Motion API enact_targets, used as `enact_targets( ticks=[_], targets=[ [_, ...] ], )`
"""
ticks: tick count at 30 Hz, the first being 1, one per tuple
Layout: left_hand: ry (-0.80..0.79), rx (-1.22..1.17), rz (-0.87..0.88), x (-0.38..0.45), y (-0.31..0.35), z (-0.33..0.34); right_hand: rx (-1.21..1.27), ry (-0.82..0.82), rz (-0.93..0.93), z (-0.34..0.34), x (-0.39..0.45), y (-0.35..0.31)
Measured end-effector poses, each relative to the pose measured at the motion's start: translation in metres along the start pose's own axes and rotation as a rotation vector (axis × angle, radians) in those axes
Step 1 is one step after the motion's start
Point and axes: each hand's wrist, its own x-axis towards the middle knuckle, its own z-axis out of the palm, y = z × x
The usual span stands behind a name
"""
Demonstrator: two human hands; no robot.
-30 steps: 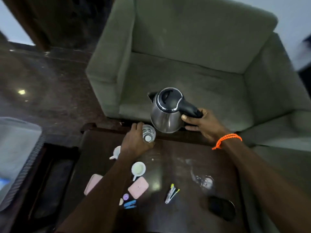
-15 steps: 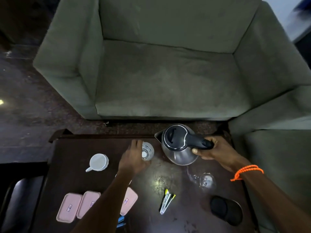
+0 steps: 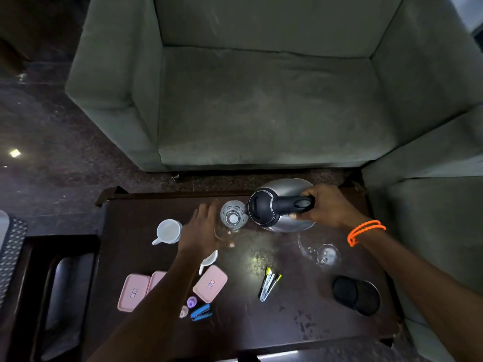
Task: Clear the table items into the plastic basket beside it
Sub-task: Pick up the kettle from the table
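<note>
My right hand [image 3: 329, 206] is clamped on the kettle [image 3: 281, 206] handle at the table's [image 3: 300, 317] far edge; my left hand [image 3: 202, 231], fingers apart, cups the glass [image 3: 233, 218]. Next: lift both toward the basket [image 3: 10, 246], far left.

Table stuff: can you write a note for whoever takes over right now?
Right hand grips the black handle of the steel electric kettle, tipped toward the clear drinking glass. Left hand is beside that glass; whether it grips it is unclear.
On the dark wooden table: white mug, pink lidded boxes, blue stapler, wine glass, black round kettle base.
Nothing shows as cleared. Everything remains; only an edge that may be the basket shows at left.
</note>
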Motion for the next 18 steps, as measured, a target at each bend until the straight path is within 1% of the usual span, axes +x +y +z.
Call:
enact_targets(
  ticks=[5,9,13,18],
  targets=[
    [0.021,0.012,0.022,-0.006,0.000,-0.013,-0.154,0.013,-0.019,0.003,-0.006,-0.022],
    [0.038,-0.009,0.002,-0.008,0.000,-0.018,-0.177,0.015,-0.033,0.005,-0.008,-0.034],
    [0.065,0.000,-0.017,-0.013,-0.008,-0.016,-0.244,0.053,-0.055,0.009,-0.005,-0.040],
    [0.069,0.021,-0.034,-0.022,-0.020,-0.012,-0.254,0.034,0.000,0.009,-0.005,-0.048]
  ],
)
